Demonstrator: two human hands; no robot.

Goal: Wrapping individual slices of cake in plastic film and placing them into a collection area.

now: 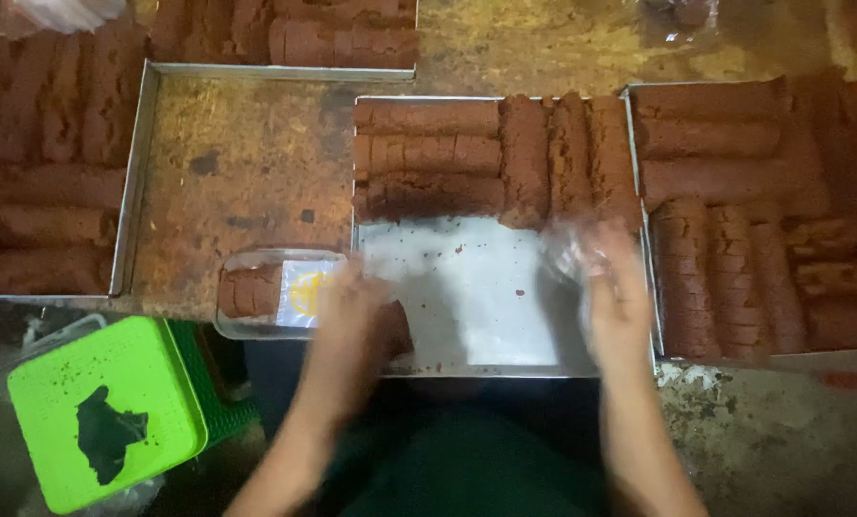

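A brown cake log (249,290) lies in a clear tray (273,292) at lower centre-left, its long axis running left to right. The left hand (356,306) is laid over the tray's right end, grasping a dark piece (395,330). The right hand (612,287), blurred, is closed on a clear bag (570,251). A crumbly log could be broken if squeezed, or the thin bag dropped.
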